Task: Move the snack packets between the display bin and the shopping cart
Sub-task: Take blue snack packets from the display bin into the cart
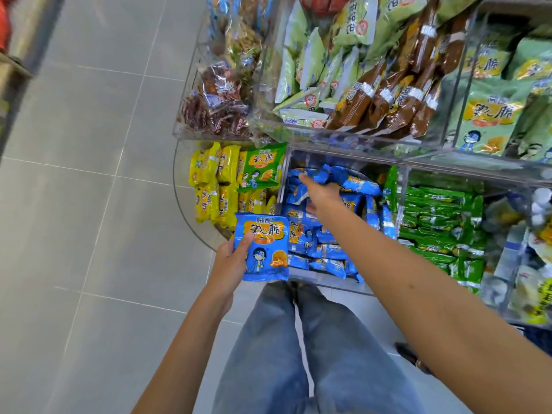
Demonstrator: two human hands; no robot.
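Note:
My left hand (229,258) grips a blue snack packet (264,248) by its left edge, held upright just in front of the clear display bin (325,282). That bin holds several more blue packets (328,249). My right hand (320,193) reaches into the bin with its fingers stretched out, touching the blue packets at the back. Whether it has hold of one is hidden by the hand itself. No shopping cart is plainly in view.
Left of the blue bin are yellow packets (210,186) with a green one (263,167) on top; right of it are green packets (439,216). An upper acrylic tier (343,135) overhangs the bins. A dark blue mesh edge (536,336) shows at far right. Grey tiled floor (89,204) lies left.

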